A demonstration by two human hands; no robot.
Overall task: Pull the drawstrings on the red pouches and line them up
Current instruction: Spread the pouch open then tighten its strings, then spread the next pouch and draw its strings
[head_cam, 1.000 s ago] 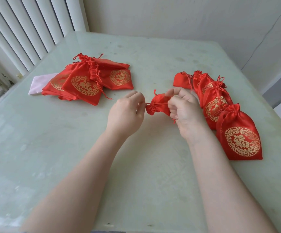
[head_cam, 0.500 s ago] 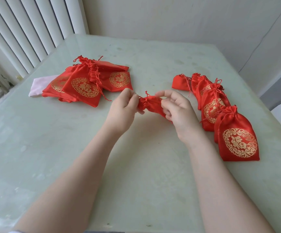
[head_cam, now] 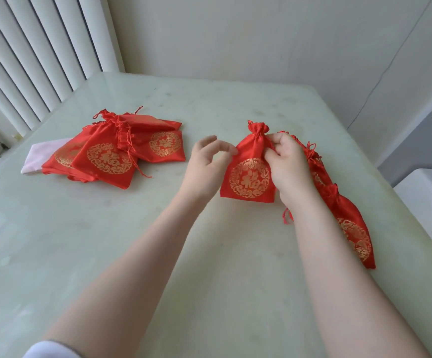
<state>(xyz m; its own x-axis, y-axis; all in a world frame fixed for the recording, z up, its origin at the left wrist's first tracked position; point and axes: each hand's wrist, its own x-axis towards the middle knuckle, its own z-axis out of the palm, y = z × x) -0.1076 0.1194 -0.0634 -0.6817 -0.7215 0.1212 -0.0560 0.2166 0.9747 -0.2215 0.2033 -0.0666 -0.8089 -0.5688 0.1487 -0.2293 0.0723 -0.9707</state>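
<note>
A red pouch with a gold emblem (head_cam: pixel 248 177) stands upright in the middle of the table, its neck cinched. My right hand (head_cam: pixel 288 166) grips it by the upper right side. My left hand (head_cam: pixel 207 164) hovers just left of it, fingers loosely curled, holding nothing. A row of cinched red pouches (head_cam: pixel 344 215) runs along the right, partly hidden behind my right forearm. A loose heap of red pouches (head_cam: pixel 111 156) lies at the left.
A pale pink cloth (head_cam: pixel 39 157) pokes out under the left heap. The glossy green table (head_cam: pixel 132 241) meets white blinds (head_cam: pixel 28 60) at the left and a wall at the back. A white object (head_cam: pixel 427 208) sits off the right edge.
The pouch was bunched between both hands. Now it hangs upright with its emblem showing, held by my right hand alone. My left hand has let go and drawn slightly left.
</note>
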